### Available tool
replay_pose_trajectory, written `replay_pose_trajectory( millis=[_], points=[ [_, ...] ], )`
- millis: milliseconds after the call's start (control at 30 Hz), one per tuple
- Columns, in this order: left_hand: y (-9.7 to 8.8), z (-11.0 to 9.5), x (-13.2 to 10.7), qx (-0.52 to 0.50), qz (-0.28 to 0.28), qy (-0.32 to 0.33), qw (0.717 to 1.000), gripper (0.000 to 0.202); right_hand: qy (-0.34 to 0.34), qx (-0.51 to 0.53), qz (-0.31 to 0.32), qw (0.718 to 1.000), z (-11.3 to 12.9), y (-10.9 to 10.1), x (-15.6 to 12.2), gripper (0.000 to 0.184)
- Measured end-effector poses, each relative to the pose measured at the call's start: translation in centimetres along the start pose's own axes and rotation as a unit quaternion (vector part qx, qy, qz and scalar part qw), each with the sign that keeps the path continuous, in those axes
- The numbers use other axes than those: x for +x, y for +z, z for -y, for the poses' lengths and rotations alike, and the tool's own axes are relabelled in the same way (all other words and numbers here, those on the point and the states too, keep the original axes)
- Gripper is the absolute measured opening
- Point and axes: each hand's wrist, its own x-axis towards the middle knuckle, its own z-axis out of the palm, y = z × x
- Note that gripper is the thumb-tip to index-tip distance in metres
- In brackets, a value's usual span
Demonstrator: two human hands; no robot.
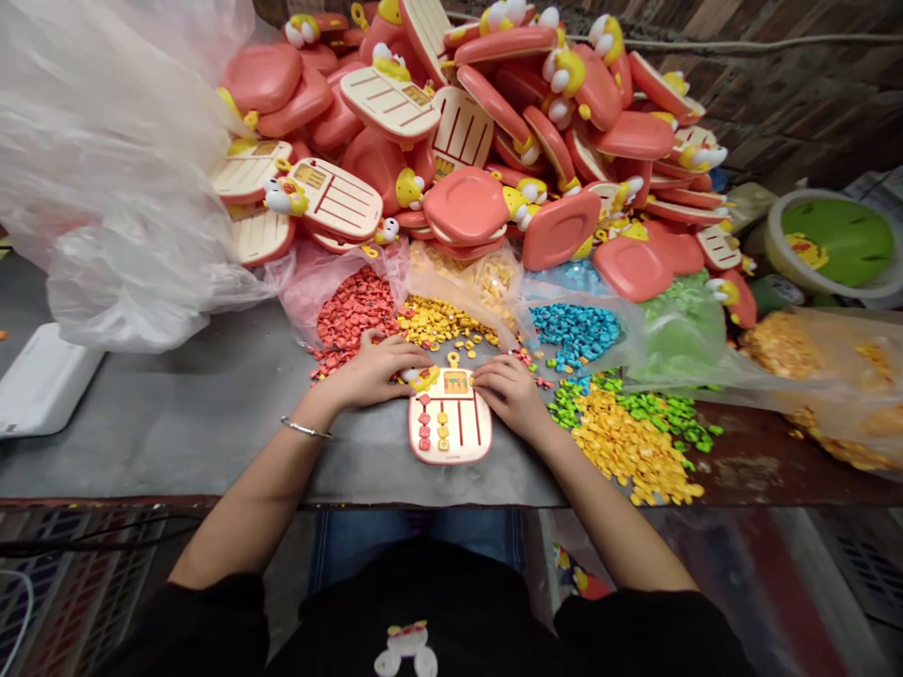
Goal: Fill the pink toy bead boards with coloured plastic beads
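A pink toy board (pixel 451 428) with slotted rows lies face up on the grey table (pixel 198 414) in front of me, with red and yellow beads in its left slots. My left hand (pixel 373 369) rests at its upper left corner, fingers curled over the yellow figure there and beside the red beads (pixel 349 315). My right hand (pixel 509 390) lies against the board's right edge, fingers bent and together near the small beads. What the fingers pinch, if anything, is hidden.
A big heap of pink toy boards (pixel 486 122) fills the back. Open bags hold yellow beads (pixel 437 322), blue beads (pixel 575 331) and green beads (pixel 670 320). Loose yellow beads (pixel 631 447) lie right. A clear plastic bag (pixel 105 160) bulges left, a green-lidded tub (pixel 836 240) far right.
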Motion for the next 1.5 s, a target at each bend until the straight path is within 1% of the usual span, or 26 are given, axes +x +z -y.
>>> replay_pose_trajectory(
  millis=[100,167,300,367,433,500,567,600,633,667,733,800,833,900,967,1067,1133,1233,1333,1433,1500],
  points=[
    [0.0,0.0,0.0,0.005,0.000,0.001,1.000,0.036,-0.013,0.030,0.040,0.999,0.4,-0.6,-0.7,0.013],
    [0.0,0.0,0.0,0.007,0.001,0.003,1.000,0.036,-0.003,0.045,0.050,0.998,0.8,-0.6,-1.0,0.014],
    [0.0,0.1,0.0,0.010,-0.002,0.007,1.000,0.035,0.036,0.064,0.047,0.996,1.7,1.0,-0.2,0.016],
    [0.0,0.0,0.0,0.014,-0.006,0.008,1.000,0.034,0.029,0.084,0.058,0.994,2.2,1.9,0.7,0.015],
    [0.0,0.0,0.0,0.016,-0.008,0.008,1.000,0.033,0.004,0.110,0.080,0.991,2.6,2.3,1.5,0.013],
    [0.0,0.0,-0.1,0.017,-0.007,0.008,1.000,0.032,-0.016,0.139,0.102,0.985,3.0,2.1,1.8,0.012],
    [-0.1,0.0,-0.1,0.018,-0.005,0.010,1.000,0.032,-0.015,0.160,0.114,0.980,3.2,1.3,1.7,0.015],
    [-0.1,0.0,-0.1,0.019,-0.005,0.011,1.000,0.033,-0.005,0.161,0.108,0.981,3.2,0.6,1.5,0.017],
    [-0.2,-0.1,-0.1,0.019,-0.005,0.013,1.000,0.034,0.010,0.153,0.089,0.984,3.1,-0.1,1.2,0.017],
    [-0.2,-0.1,-0.2,0.020,-0.006,0.014,1.000,0.034,0.030,0.135,0.058,0.989,2.8,-1.0,0.9,0.016],
    [-0.2,-0.3,-0.2,0.018,-0.007,0.015,1.000,0.035,0.082,0.072,-0.032,0.993,1.7,-2.9,0.2,0.015],
    [-0.3,-0.4,-0.2,0.016,-0.008,0.015,1.000,0.036,0.136,-0.016,-0.110,0.984,-0.2,-5.0,-0.6,0.016],
    [-0.3,-0.5,-0.2,0.016,-0.009,0.016,1.000,0.036,0.157,-0.061,-0.130,0.977,-1.4,-6.0,-1.0,0.017],
    [-0.2,-0.6,-0.2,0.019,-0.015,0.017,1.000,0.037,0.184,-0.137,-0.128,0.965,-4.0,-7.7,-1.8,0.019],
    [-0.1,-0.6,-0.1,0.025,-0.024,0.017,0.999,0.036,0.201,-0.187,-0.109,0.955,-6.7,-8.7,-2.3,0.023],
    [0.1,-0.5,0.0,0.033,-0.034,0.019,0.999,0.036,0.229,-0.252,-0.092,0.936,-9.8,-9.0,-2.1,0.034],
    [0.1,-0.5,0.1,0.038,-0.037,0.021,0.998,0.036,0.251,-0.293,-0.076,0.919,-11.1,-8.7,-1.6,0.038],
    [0.1,-0.6,0.1,0.047,-0.038,0.022,0.998,0.036,0.270,-0.334,-0.057,0.901,-11.7,-8.1,-0.7,0.034],
    [0.1,-0.7,0.0,0.057,-0.037,0.022,0.997,0.037,0.286,-0.339,-0.031,0.896,-11.5,-8.1,-0.4,0.026],
    [0.1,-0.8,-0.1,0.059,-0.040,0.023,0.997,0.037,0.303,-0.318,-0.014,0.898,-11.1,-8.5,-0.6,0.021],
    [0.1,-0.8,-0.1,0.057,-0.043,0.021,0.997,0.038,0.293,-0.300,-0.026,0.907,-10.6,-8.9,-0.9,0.019]
  ],
)
